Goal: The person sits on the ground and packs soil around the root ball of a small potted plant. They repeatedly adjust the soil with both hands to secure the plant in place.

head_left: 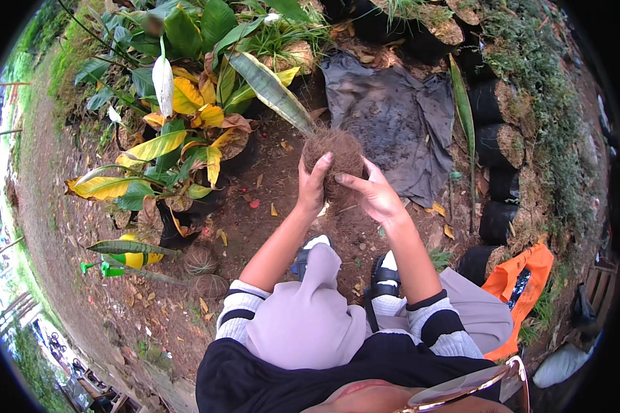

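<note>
Between my left hand [313, 178] and my right hand [377, 191] is a ball of brown coconut fibre [336, 149], pressed from both sides, with both thumbs on top. A broad snake plant leaf [274, 90] with pale edges rises from the ball towards the upper left. Behind the ball a black plastic sheet [387, 124] with dark soil on it lies on the ground. Two more fibre balls, an upper one [200, 259] and a lower one [208, 287], rest on the soil at the left, with snake plant leaves [132, 248] beside them.
Potted peace lilies [186, 98] with yellowing leaves crowd the upper left. Black grow bags [488, 144] line the right, near a long upright leaf [463, 103]. An orange bag [527, 294] lies at the lower right. A yellow and green spray bottle [134, 258] is at the left.
</note>
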The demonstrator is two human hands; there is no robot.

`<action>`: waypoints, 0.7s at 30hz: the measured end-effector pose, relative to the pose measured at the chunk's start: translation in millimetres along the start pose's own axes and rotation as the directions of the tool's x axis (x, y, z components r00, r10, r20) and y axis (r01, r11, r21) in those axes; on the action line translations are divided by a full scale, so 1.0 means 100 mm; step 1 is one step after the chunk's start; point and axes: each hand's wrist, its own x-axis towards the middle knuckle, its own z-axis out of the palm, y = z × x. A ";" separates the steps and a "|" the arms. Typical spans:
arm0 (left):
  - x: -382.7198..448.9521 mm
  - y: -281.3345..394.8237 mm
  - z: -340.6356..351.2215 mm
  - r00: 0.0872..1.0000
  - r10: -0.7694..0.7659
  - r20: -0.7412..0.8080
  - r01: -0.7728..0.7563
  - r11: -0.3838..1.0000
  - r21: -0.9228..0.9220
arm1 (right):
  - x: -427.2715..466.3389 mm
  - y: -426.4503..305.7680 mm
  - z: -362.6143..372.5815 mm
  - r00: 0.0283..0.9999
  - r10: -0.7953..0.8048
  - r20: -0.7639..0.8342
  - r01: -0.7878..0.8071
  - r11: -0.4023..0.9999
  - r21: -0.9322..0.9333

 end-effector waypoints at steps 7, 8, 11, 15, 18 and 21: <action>-0.14 0.14 -0.11 0.938 0.290 -0.189 -0.208 0.908 0.363 | 0.09 -0.06 0.04 0.987 -0.149 -0.063 0.150 0.989 0.007; -0.20 0.10 -0.13 0.925 0.288 -0.248 -0.182 0.908 0.379 | 0.09 -0.09 0.04 0.982 -0.166 -0.095 0.170 0.985 0.040; -0.40 -0.08 -0.24 0.935 0.088 -0.344 0.003 0.967 0.256 | 0.13 -0.06 0.00 0.962 -0.256 -0.090 0.267 0.952 0.147; -0.45 -0.20 -0.16 0.948 -0.311 -0.073 0.298 0.943 -0.145 | 0.12 0.08 0.14 0.914 -0.397 -0.087 0.402 0.914 0.049; -0.34 -0.12 -0.09 0.949 -0.305 -0.075 0.295 0.948 -0.122 | 0.13 0.26 0.14 0.899 -0.433 -0.063 0.423 0.897 -0.127; -0.26 0.09 0.07 0.965 -0.255 -0.064 0.250 0.966 -0.068 | 0.09 0.37 0.11 0.897 -0.440 -0.040 0.418 0.874 -0.248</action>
